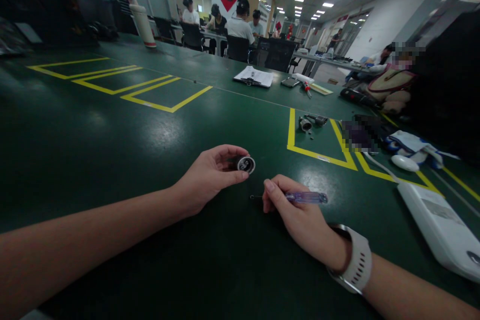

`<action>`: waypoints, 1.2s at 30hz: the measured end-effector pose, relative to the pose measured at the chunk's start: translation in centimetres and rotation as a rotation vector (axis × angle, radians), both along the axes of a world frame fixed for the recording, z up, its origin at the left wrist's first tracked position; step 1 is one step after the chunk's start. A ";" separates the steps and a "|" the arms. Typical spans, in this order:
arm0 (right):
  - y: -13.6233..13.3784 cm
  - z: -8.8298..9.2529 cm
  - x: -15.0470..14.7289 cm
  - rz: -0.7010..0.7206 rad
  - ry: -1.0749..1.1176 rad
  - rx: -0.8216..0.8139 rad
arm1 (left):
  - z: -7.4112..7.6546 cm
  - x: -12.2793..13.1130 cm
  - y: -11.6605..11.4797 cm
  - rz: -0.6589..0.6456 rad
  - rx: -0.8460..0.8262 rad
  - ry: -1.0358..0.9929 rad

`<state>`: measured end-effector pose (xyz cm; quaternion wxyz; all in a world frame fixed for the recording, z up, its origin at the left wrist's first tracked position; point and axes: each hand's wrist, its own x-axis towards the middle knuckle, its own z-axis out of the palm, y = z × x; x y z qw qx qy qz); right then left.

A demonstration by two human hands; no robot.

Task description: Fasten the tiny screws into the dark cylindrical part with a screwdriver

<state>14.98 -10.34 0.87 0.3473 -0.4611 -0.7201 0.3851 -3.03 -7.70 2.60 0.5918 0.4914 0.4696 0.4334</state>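
Spreading beneath everything, the green table [112, 160]! Left hand [206, 180] clamped around a dark metal cylinder; right hand [300, 222] pinching a screwdriver [309, 197], its clear purplish handle lying back over the hand, thin shaft poking out past the fingertips. That cylinder [246, 164] sits between thumb and fingers, round end outward, apart from the shaft. Tape label [323, 158]: too small to read!

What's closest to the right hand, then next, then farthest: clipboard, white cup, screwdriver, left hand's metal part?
1. Screwdriver: in the right hand.
2. Metal part: in the left hand, just left.
3. Clipboard: farther ahead.
4. White cup: farthest, back left.
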 end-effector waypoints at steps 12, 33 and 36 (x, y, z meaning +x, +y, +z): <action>-0.6 0.2 0.0 -0.032 -0.205 0.200 | -0.5 0.0 0.1 -0.032 0.010 -0.115; -0.9 0.1 0.0 0.083 -0.089 0.522 | -0.5 0.6 -0.8 -0.078 0.149 0.155; -0.9 0.0 0.0 0.094 -0.102 0.533 | -0.6 0.6 -0.8 -0.089 0.186 0.152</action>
